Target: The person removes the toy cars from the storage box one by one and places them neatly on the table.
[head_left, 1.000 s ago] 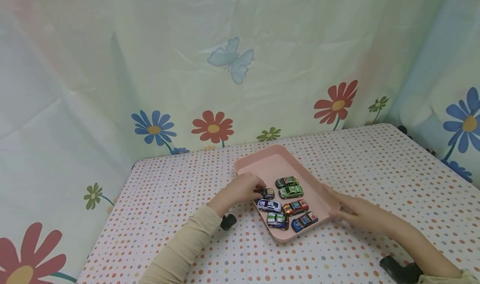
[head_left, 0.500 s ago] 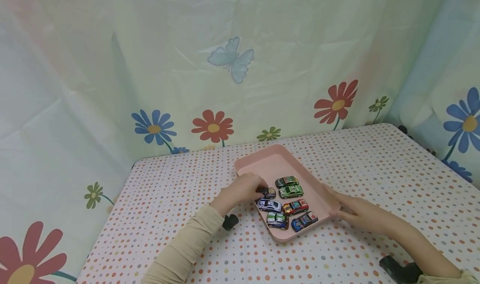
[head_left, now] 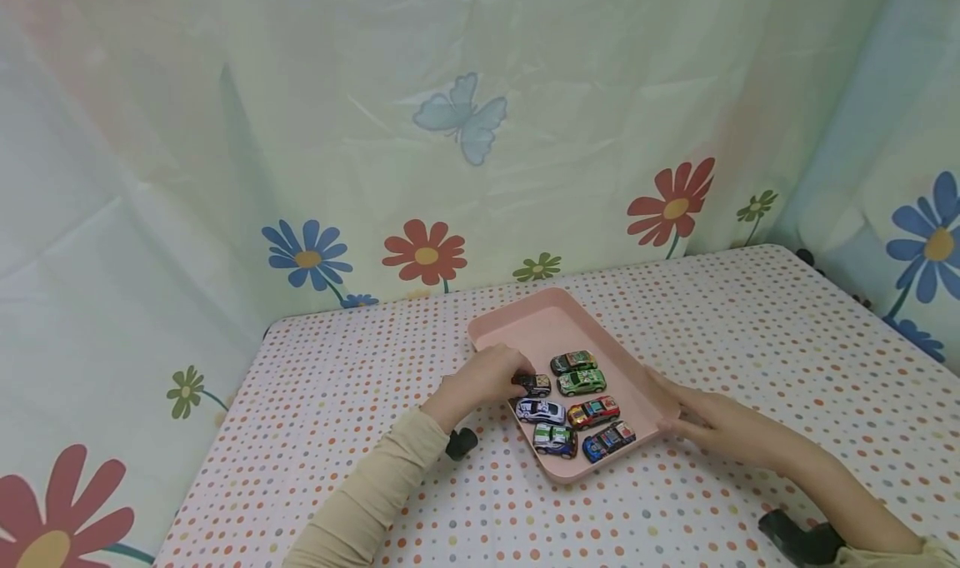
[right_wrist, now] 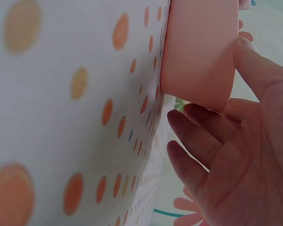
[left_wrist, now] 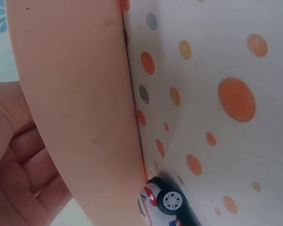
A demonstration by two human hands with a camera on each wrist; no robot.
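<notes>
A pink tray [head_left: 517, 322] lies aslant on the dotted tablecloth with several small toy cars in its near half. My left hand [head_left: 487, 375] reaches over the tray's left rim and pinches a dark toy car [head_left: 537, 385], partly hidden by the fingers. Just in front of it is a white-and-purple car [head_left: 540, 411], and to its right a light green car [head_left: 582, 382]. My right hand [head_left: 716, 422] holds the tray's right corner; in the right wrist view the thumb is on the rim and the other fingers lie outside the wall [right_wrist: 200, 52].
Other cars in the tray are a dark green one [head_left: 573, 361], a red-and-yellow one [head_left: 594, 411], a green-and-white one [head_left: 555, 440] and a blue one [head_left: 609, 441]. Outside the tray wall, the left wrist view shows another toy car [left_wrist: 153, 207]. A flowered curtain [head_left: 360, 135] hangs behind the table.
The dark car in my left hand has shifted slightly right. The white-and-purple and red-and-yellow cars have also moved a little right. My right hand and the tray stay in place.
</notes>
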